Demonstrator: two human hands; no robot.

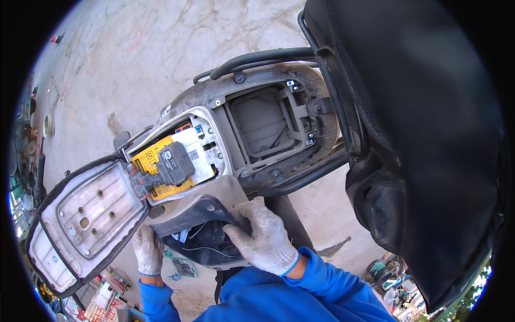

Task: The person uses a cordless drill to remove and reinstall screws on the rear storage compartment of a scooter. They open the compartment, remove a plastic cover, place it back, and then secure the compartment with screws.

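Observation:
My left hand (148, 248), in a white knitted glove, grips the left end of a grey-and-black plastic panel (190, 206). My right hand (260, 236), gloved alike, grips the panel's right side. The panel's hollow shows wires inside. Just beyond it, the scooter's open compartment (220, 161) holds a yellow box (142, 158), a white sheet (197, 166) and a cordless drill (174, 165) lying on top. To the left lies the upturned seat (86, 217); to the right is an uncovered grey frame recess (257, 123).
A large black padded backrest or case (413, 134) fills the right, beside a black tubular rail (263, 53). Concrete floor (123, 48) lies around the scooter. Tools and clutter (386, 273) stand at lower right, more along the left edge, and a green tool case (184, 266) below.

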